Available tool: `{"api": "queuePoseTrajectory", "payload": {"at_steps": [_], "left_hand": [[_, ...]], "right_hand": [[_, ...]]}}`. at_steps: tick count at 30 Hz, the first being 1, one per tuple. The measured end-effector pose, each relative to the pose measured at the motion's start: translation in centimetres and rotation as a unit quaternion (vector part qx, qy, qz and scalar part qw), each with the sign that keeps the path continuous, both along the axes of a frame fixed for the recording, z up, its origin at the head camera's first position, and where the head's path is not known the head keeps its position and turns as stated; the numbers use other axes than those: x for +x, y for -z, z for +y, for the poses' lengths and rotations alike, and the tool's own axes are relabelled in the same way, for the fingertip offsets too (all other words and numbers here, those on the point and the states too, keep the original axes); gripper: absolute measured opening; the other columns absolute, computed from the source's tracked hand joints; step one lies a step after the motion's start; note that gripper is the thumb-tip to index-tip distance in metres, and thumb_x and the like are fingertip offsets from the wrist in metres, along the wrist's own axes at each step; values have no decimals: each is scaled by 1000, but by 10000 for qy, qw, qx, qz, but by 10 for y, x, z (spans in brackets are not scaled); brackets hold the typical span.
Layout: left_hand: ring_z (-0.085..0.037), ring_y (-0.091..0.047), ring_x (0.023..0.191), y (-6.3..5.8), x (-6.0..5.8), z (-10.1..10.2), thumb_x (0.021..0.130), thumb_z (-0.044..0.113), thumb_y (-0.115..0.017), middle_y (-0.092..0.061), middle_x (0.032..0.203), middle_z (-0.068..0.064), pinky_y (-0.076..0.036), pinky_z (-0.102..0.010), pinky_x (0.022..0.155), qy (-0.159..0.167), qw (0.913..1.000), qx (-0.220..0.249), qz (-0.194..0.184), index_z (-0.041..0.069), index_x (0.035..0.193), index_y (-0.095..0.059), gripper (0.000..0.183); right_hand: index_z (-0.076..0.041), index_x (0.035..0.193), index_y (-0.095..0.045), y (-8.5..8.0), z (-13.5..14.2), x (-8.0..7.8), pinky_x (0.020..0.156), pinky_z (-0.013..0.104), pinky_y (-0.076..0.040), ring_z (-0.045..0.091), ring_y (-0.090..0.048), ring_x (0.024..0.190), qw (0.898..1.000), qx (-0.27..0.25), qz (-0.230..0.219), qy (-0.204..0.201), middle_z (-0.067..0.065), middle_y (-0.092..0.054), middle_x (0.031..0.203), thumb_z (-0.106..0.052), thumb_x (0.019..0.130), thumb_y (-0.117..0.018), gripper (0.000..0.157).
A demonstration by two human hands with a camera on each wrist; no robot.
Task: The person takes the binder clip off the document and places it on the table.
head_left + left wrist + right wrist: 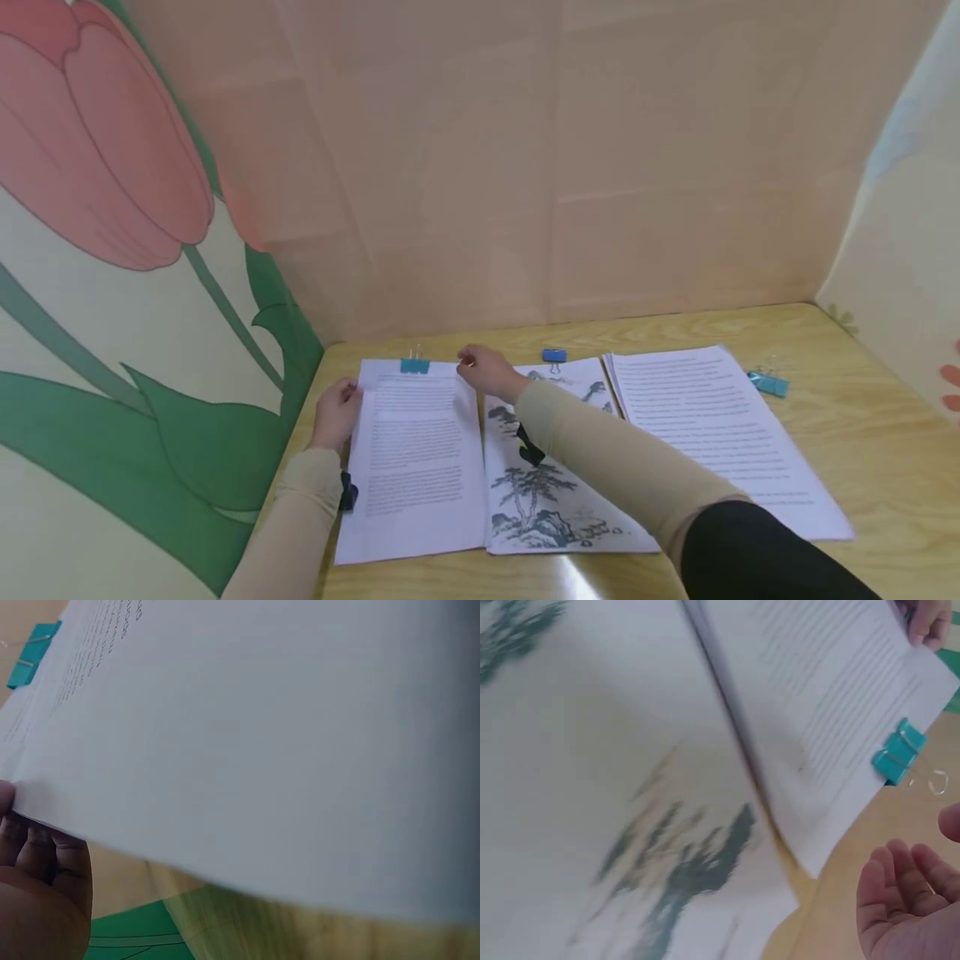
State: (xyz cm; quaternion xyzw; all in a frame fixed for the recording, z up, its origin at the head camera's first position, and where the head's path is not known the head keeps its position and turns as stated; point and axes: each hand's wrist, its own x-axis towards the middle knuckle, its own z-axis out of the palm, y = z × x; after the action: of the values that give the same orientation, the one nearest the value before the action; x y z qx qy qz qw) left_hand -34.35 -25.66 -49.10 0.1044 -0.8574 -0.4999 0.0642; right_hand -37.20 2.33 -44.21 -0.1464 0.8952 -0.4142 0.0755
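Note:
A stack of printed paper (420,450) lies at the left of the table, with a teal binder clip (415,366) on its top edge. At its upper left edge my left hand (335,414) pinches the paper. The left wrist view shows the thumb over the sheets (247,750) and the fingers beneath. Near the top right corner of the same stack is my right hand (491,373). In the right wrist view this hand (915,900) has loosely bent fingers and holds nothing, a little apart from the teal clip (898,754).
Sheets with an ink landscape (536,500) lie in the middle, partly under my right forearm, with a blue binder clip (554,355) at their top. Another printed stack (697,417) is on the right, beside a teal binder clip (768,383). Walls border the wooden table (892,467).

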Motion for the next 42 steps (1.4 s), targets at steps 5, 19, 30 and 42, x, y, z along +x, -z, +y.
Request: {"api": "queuePoseTrajectory", "payload": {"at_steps": [5,19,30,42], "left_hand": [[-32,-60,108,-1,-1,2,108,13,-46,-64,124,-21,-50,-45,91,-65,10000,-6,-45,0,124,-63,27],[-34,-62,106,-5,4,6,109,14,-48,-66,119,-21,-50,-46,91,300,9986,-176,401,-3,123,-64,27],[-33,-62,108,-11,8,26,109,12,-48,-65,123,-21,-51,-46,92,323,9989,172,302,-2,126,-62,26],[-29,-63,99,-5,10,23,109,11,-49,-67,117,-20,-49,-39,83,310,9989,248,256,-2,123,-64,25]], "right_hand": [[6,144,-52,-9,-10,-5,104,44,-49,35,-57,128,9999,-15,132,-98,21,-59,140,-16,106,-53,44],[3,152,-43,-18,-27,-11,111,48,-42,39,-50,136,9987,117,482,-88,23,-50,151,-20,106,-53,52],[1,156,-39,-16,-20,-15,113,49,-40,38,-46,140,9992,80,295,-248,22,-44,156,-28,109,-50,56],[-6,159,-38,-10,-17,-19,114,49,-39,37,-44,141,9934,-884,-488,-539,15,-45,157,-35,109,-53,60]]}}
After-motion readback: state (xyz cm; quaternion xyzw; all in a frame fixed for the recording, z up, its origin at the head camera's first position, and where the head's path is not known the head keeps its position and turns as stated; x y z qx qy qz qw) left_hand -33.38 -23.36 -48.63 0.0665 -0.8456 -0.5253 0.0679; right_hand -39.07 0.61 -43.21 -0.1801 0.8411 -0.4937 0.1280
